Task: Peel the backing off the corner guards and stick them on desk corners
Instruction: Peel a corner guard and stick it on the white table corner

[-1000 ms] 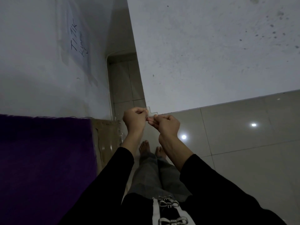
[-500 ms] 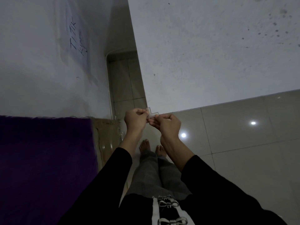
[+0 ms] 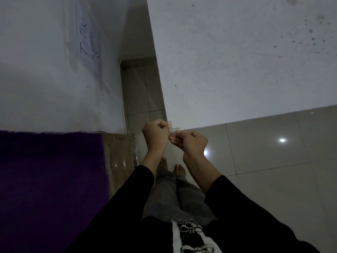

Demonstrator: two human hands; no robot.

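A small clear corner guard [image 3: 173,128] is held between both hands just in front of the near-left corner of the white desk [image 3: 237,70]. My left hand [image 3: 155,136] pinches its left side with curled fingers. My right hand [image 3: 189,142] pinches its lower right side with thumb and fingertips. Only the guard's upper stepped edge shows above the fingers; any backing on it is too small to tell.
A white wall [image 3: 45,70] with handwriting stands at the left. A purple cloth [image 3: 45,179] covers a surface at the lower left, beside a brown cardboard box [image 3: 120,161]. Glossy grey floor tiles [image 3: 273,170] lie below, with my bare feet [image 3: 171,168] under the hands.
Both hands stay together on the guard with small finger movements; the view has drifted slightly.
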